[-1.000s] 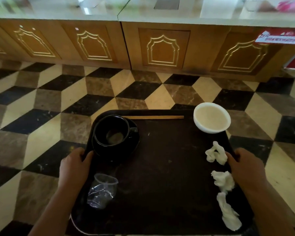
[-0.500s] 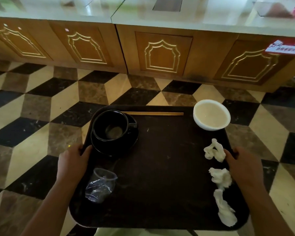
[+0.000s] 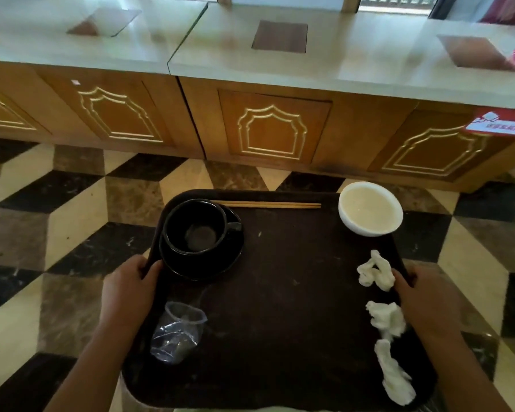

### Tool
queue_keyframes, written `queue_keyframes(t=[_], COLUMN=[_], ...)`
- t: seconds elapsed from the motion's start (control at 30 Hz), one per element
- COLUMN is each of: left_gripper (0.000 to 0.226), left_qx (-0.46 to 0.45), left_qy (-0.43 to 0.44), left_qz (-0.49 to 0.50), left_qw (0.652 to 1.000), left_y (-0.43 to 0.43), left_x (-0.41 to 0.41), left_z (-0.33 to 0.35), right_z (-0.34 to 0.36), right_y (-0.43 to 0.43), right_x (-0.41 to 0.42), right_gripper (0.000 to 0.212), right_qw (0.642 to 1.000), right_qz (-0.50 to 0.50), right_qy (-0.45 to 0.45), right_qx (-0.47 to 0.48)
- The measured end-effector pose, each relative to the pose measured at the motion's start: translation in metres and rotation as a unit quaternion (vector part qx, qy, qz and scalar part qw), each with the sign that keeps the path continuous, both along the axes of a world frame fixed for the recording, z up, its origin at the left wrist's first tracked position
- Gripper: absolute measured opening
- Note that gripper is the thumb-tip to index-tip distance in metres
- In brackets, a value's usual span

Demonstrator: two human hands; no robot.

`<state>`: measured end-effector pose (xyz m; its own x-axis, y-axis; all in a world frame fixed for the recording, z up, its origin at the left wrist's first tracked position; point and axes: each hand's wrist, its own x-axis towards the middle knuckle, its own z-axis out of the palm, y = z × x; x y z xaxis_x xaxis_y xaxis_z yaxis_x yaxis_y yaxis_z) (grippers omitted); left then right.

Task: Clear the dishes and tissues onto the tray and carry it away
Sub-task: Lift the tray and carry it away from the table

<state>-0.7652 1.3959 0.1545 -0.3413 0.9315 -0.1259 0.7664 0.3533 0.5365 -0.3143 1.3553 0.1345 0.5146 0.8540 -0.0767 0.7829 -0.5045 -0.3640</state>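
I hold a dark brown tray level above the floor. My left hand grips its left rim and my right hand grips its right rim. On the tray stand a black cup on a black saucer at the far left, wooden chopsticks along the far edge, and a white bowl at the far right corner. A crumpled clear plastic cup lies near my left hand. Three crumpled white tissues lie along the right side.
A wooden counter with carved panel doors and a pale top runs across the view just ahead. The floor is patterned in black, brown and cream tiles. A red and white sign hangs on the counter at right.
The counter has come closer and its top now shows; the view has tilted up. Both hands keep their grip on the tray, and the things on it have not shifted.
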Motion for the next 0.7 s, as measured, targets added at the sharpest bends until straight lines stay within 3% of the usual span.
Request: queue_keyframes(t=[0.4, 0.7], left_gripper=[0.026, 0.023], left_qx=[-0.006, -0.014], left_qy=[-0.002, 0.019], left_qz=[-0.001, 0.011], left_qw=[1.0, 1.0], left_y=[0.207, 0.369], left_x=[0.009, 0.055], left_z=[0.005, -0.005], right_z=[0.009, -0.002], right_y=[0.203, 0.374], right_x=[0.01, 0.048], right_gripper=[0.031, 0.031], right_qw=[1.0, 0.999], right_qz=[-0.004, 0.006], right_qy=[0.018, 0.026], right_qx=[-0.02, 0.032])
